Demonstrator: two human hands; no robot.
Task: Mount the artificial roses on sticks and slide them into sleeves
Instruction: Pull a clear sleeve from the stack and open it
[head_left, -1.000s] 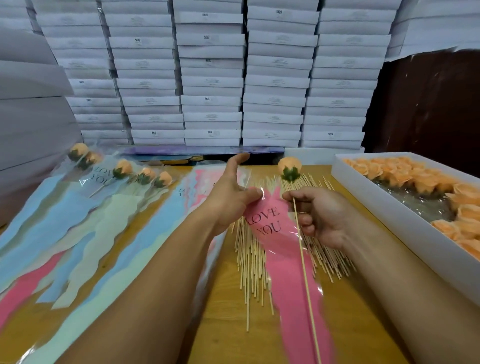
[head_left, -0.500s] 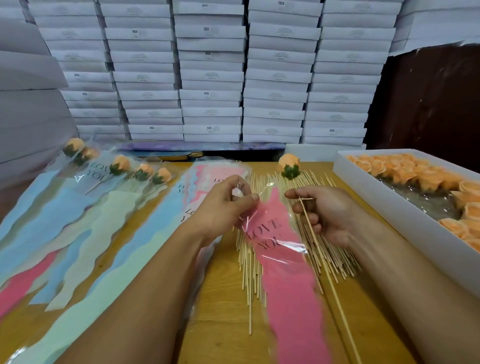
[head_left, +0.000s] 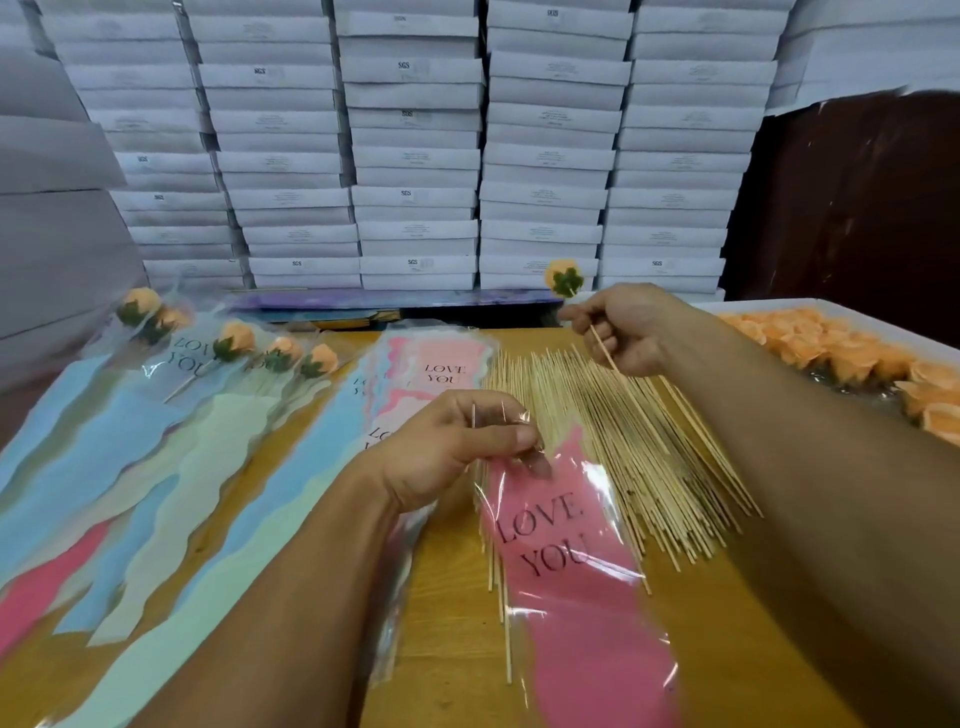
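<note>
Right hand lifted rose stick clear (away from sleeve), left hand grip unchanged

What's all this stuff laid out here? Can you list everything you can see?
pink sleeve: one, clear with pink panel, printed LOVE YOU, centre front, top edge pinched by left hand
rose on stick: one, orange with green leaves, held up by right hand
loose sticks: a big pile, pale wood, on the table under and right of the pink sleeve
finished roses in sleeves: about five visible, orange, fanned out at left
empty sleeves: a stack, pink and blue, centre
tray of rose heads: one white tray, many orange heads, far right
white boxes: many, stacked along the back
table: one, wooden
left hand: pinches sleeve
right hand: grips stick
</note>
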